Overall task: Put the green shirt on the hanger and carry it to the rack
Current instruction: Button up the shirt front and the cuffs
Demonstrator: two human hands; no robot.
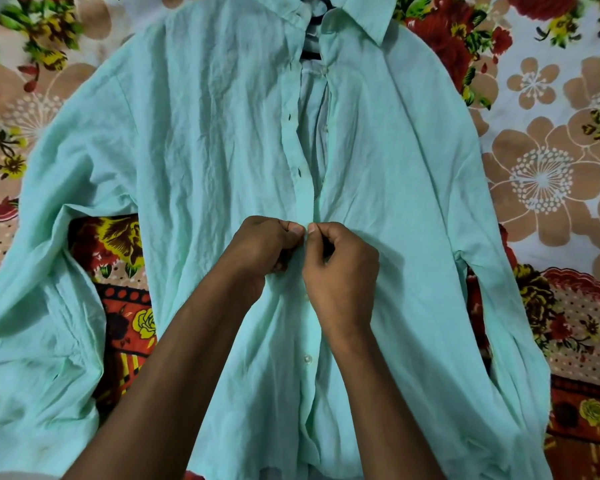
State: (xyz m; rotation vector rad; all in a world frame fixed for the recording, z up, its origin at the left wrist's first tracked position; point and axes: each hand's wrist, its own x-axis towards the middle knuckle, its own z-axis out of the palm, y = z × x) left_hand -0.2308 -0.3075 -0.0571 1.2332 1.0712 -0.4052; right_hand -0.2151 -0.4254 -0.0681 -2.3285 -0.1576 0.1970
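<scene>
The pale green shirt [205, 140] lies front side up on a flowered bedsheet, collar at the top, sleeves spread to both sides. A black hanger [314, 32] shows only through the open neck; the rest of it is hidden inside the shirt. My left hand [264, 245] pinches the left edge of the button placket at mid-chest. My right hand [340, 268] pinches the right edge right beside it, thumbs almost touching. Above my hands the placket gapes open with empty buttonholes. Below them a white button [307, 358] is fastened.
The flowered bedsheet [551, 174] in red, beige and white covers the whole surface around the shirt. The left sleeve [45, 306] is bunched at the lower left; the right sleeve [499, 306] runs down the right side.
</scene>
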